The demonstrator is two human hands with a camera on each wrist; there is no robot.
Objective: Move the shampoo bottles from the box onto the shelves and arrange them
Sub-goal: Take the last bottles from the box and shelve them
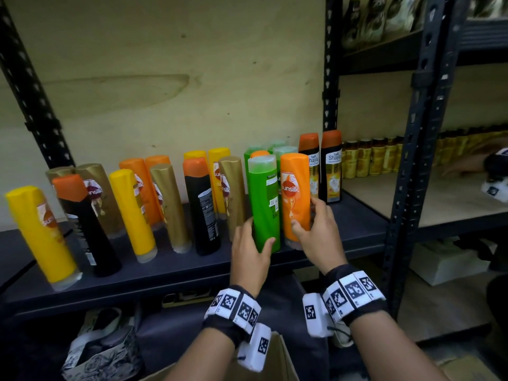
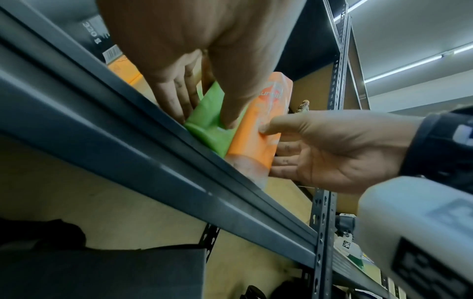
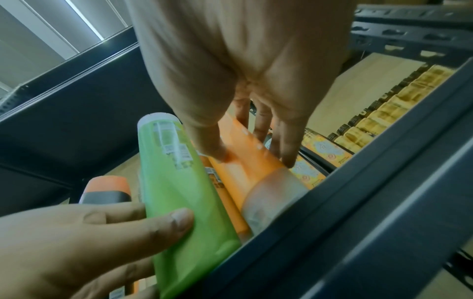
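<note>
Left hand (image 1: 251, 250): grips the green bottle (image 1: 264, 204) near its base, thumb on the front face, fingers wrapped round the left side. In the left wrist view the fingers (image 2: 176, 95) lie along the bottle's far side, with the thumb pressed on the near face.

Right hand (image 1: 319, 232): grips the orange bottle (image 1: 295, 196) low on its body, thumb on the front, fingers round the right side.

Both bottles stand cap-down at the front edge of the dark shelf (image 1: 192, 270), centre of the head frame. They touch side by side, green on the left, orange on the right.

More bottles stand cap-down on the same shelf:
- Left half of the frame: yellow, black, gold and orange ones, in loose rows.
- Behind the held pair: further green and orange ones.
- Just right of the orange bottle: two black Shayla bottles (image 1: 331, 166), upright against the rack post.

A cardboard box (image 1: 280, 361) shows at the bottom centre, below the wrists. Its contents are out of view.

A row of gold jars (image 1: 371, 158) occupies the neighbouring shelf at the right.
</note>
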